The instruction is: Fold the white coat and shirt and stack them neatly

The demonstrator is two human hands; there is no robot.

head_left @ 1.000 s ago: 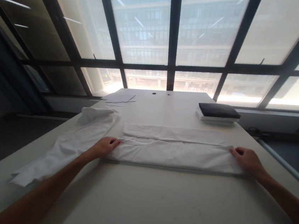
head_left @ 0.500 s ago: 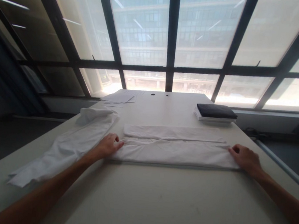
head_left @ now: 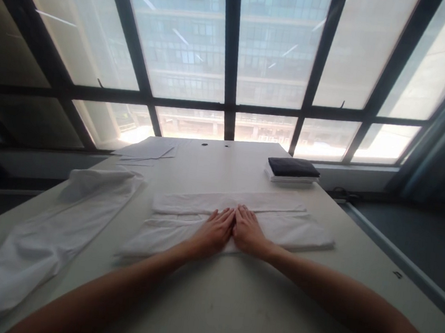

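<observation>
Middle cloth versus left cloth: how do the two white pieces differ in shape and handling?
The middle cloth is folded into a flat band lying crosswise; the left cloth is rumpled and slants toward the near left corner.
The left hand and right hand lie on the middle cloth; neither touches the left cloth.
Both are white and lie on the table.

The left hand [head_left: 215, 233] and right hand [head_left: 247, 234] are on a cloth [head_left: 297, 231]; left, another cloth [head_left: 35, 245]; back left, papers [head_left: 144, 150]; back right, a pile [head_left: 294, 168].
</observation>
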